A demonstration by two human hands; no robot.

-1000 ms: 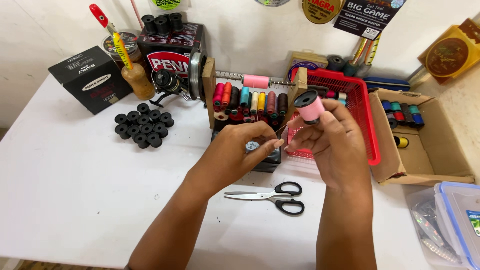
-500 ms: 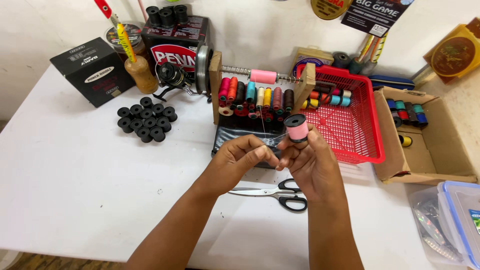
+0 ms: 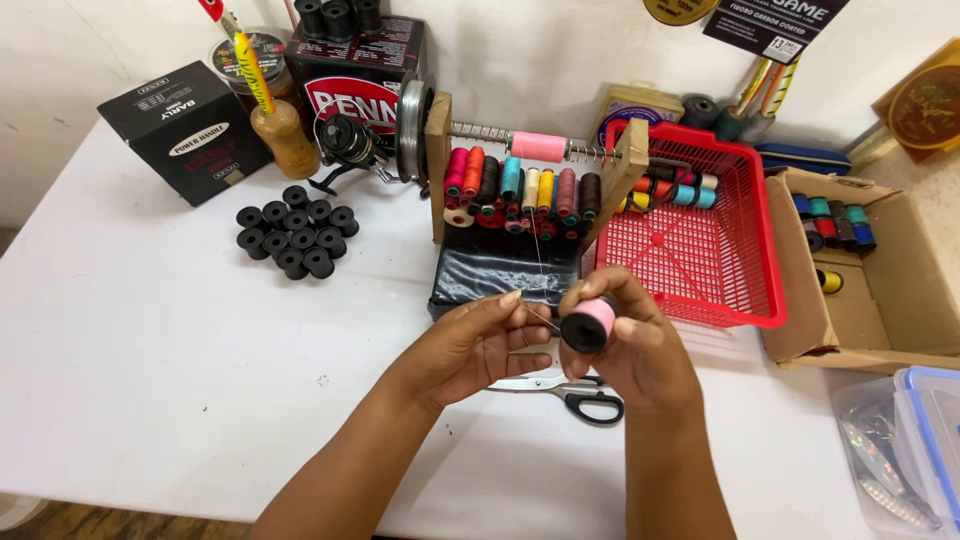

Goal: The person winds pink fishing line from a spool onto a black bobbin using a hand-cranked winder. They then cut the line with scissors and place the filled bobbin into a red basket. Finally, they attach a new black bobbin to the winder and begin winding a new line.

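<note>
Right hand (image 3: 640, 350) is clenched round a pink thread spool (image 3: 588, 325), held just in front of the wooden spool rack (image 3: 520, 190), above the scissors (image 3: 570, 392). Spool's axis points back toward the person, black end cap facing the camera. Left hand (image 3: 475, 345) sits just left of the spool, thumb and forefinger pinched on a fine thread (image 3: 540, 262) that runs up to the rack. Right hand has the spool; left only has the line.

Scissors (image 3: 575, 392) blades hid under hands, clear plastic box (image 3: 925, 450) cut off at rt edge.
</note>
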